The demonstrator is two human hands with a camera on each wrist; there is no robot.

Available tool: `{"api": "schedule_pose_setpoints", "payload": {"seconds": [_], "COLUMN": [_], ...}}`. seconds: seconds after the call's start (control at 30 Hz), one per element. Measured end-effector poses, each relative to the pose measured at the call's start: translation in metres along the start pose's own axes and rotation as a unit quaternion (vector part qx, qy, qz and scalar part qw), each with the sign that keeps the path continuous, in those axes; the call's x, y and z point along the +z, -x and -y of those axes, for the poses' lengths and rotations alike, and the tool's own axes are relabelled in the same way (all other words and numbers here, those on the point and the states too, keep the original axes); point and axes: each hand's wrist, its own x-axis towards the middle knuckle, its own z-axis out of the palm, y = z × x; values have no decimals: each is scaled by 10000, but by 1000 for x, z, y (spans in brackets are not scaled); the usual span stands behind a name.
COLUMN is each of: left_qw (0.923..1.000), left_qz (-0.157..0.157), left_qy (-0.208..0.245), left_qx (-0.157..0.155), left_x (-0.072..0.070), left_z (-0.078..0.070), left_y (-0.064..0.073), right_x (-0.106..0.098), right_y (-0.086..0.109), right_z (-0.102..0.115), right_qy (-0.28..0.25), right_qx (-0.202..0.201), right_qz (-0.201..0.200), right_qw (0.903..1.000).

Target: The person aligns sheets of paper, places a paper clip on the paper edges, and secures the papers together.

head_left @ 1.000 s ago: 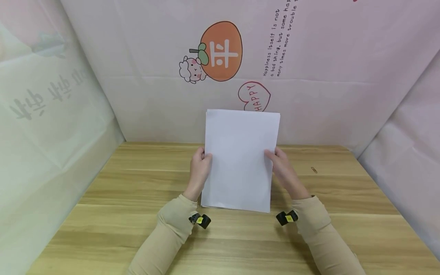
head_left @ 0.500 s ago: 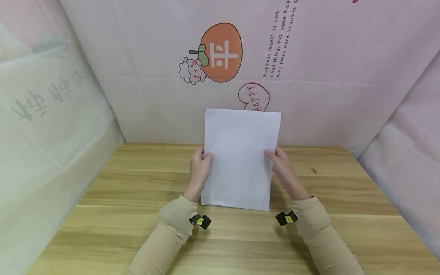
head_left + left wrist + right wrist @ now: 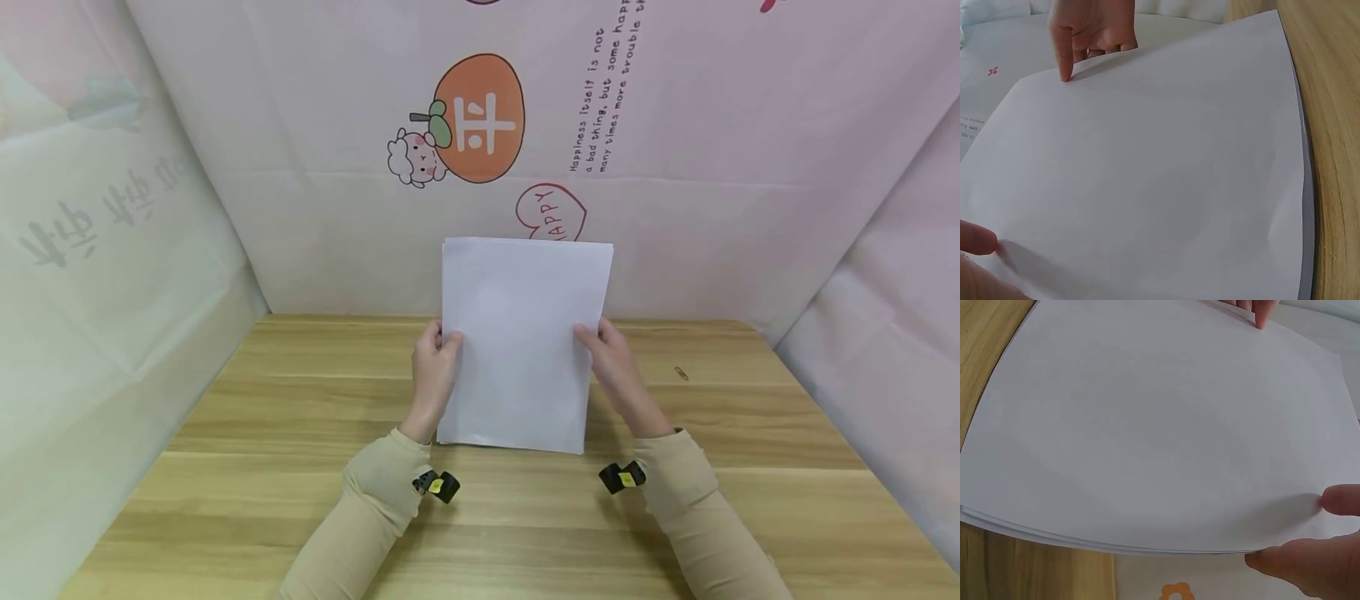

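Observation:
A small stack of white paper sheets [image 3: 521, 350] is held up in front of me, its top edge leaning toward the back wall. My left hand [image 3: 435, 371] pinches the left side, thumb on the front and fingers behind. On the opposite side my right hand [image 3: 618, 371] grips the sheets the same way. Slightly staggered sheet edges show along the side of the paper stack [image 3: 1085, 544] in the right wrist view. In the left wrist view, the thumb of my right hand [image 3: 1094, 31] presses on the top sheet. The fingers behind the paper are mostly hidden.
A small reddish paper clip [image 3: 681, 373] lies on the wooden table [image 3: 300, 467], right of the paper. Printed fabric [image 3: 337, 233] with an orange fruit and a heart hangs behind the table. More pale fabric [image 3: 97, 333] encloses the sides.
The paper tilts slightly, its lower edge rising a little in the view. Both hands keep their hold. The view itself has shifted slightly.

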Motion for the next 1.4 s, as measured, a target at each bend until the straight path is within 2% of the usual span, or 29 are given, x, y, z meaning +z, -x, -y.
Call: {"api": "schedule_pose_setpoints", "payload": {"seconds": [0.3,0.5,0.7,1.1,1.4], "left_qw": [9997,9994,9993,9983,9976], "left_qz": [20,-1,-45,-250,-185], "left_qy": [228,215,217,228,392], "left_qx": [89,288,285,464,547], "left_x": [-1,-1,-3,-3,-1], "left_z": [-2,-1,-3,-3,-4], "left_y": [0,0,3,4,4], "right_x": [1,2,4,6,5], "right_y": [2,1,2,3,3], "right_z": [3,1,-1,-4,-5], "right_qy": [10,39,97,319,304], "right_qx": [-252,-391,-409,-873,-1219], "right_qz": [37,-39,-78,-175,-181], "right_qw": [9997,9992,9991,9955,9919]}}
